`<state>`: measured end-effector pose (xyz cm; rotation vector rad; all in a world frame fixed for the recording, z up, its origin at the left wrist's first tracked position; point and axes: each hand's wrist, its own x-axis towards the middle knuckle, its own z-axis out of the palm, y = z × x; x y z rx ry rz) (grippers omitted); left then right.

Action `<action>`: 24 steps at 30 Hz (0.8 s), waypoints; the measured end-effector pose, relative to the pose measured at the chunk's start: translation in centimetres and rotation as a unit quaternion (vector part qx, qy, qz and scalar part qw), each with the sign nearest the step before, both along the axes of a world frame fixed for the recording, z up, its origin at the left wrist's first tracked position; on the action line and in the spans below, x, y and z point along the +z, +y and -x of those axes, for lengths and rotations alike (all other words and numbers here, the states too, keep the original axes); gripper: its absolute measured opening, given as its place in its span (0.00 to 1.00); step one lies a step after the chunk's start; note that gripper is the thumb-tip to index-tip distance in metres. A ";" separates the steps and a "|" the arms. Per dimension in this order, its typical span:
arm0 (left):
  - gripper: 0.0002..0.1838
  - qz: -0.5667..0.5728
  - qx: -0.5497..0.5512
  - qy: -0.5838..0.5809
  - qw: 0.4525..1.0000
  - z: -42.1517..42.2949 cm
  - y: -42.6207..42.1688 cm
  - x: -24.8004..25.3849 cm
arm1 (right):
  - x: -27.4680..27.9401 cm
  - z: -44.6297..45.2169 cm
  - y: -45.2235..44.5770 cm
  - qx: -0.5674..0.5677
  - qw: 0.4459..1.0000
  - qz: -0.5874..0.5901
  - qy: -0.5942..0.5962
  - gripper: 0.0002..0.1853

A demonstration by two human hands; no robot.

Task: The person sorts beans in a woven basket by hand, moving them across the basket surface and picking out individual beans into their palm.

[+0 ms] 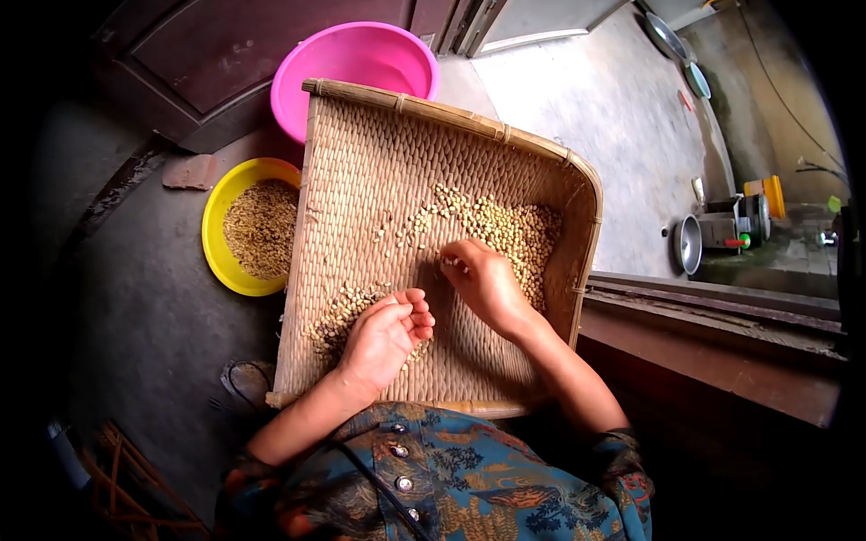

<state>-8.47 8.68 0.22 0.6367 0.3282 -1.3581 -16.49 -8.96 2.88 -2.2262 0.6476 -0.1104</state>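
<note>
A woven bamboo winnowing basket [352, 171] lies tilted in front of my body. Pale yellow beans [519, 236] are heaped against its right wall, with a thinner scatter spreading left. A smaller, darker mixed pile of beans [329, 323] sits at the lower left of the weave. My left hand [381, 341] is beside that smaller pile, palm turned up and fingers curled in. Over the middle of the basket, next to the larger heap, my right hand [487, 281] has its fingertips pinched. Whatever either hand holds is too hidden to name.
A yellow basin [216, 225] with brownish grains stands left of the basket. Behind it is a pink basin [352, 54], partly covered by the basket's corner. A brick piece [189, 171] lies near the dark door. At the right runs a door sill [713, 302], with a metal bowl [687, 245] beyond.
</note>
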 end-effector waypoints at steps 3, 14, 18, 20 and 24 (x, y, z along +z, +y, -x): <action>0.10 -0.026 0.007 -0.010 1.000 -0.1 -0.3 0.6 | -1.7 -2.2 0.5 0.065 0.987 0.148 0.007 0.09; 0.14 0.007 0.078 -0.036 0.996 -1.6 0.0 -0.6 | 0.3 -1.5 1.8 0.061 0.996 0.054 0.025 0.05; 0.18 0.007 0.085 -0.005 0.996 -1.5 -0.3 -0.6 | 2.6 -1.4 1.0 0.044 0.993 -0.113 0.014 0.06; 0.18 -0.007 0.072 0.021 0.997 -1.8 -0.4 -0.3 | 0.9 -1.9 -0.2 -0.002 1.000 -0.003 0.002 0.07; 0.17 -0.011 0.073 0.025 0.997 -1.7 -0.4 -0.4 | -1.4 -3.2 -1.4 0.007 0.995 0.094 -0.020 0.09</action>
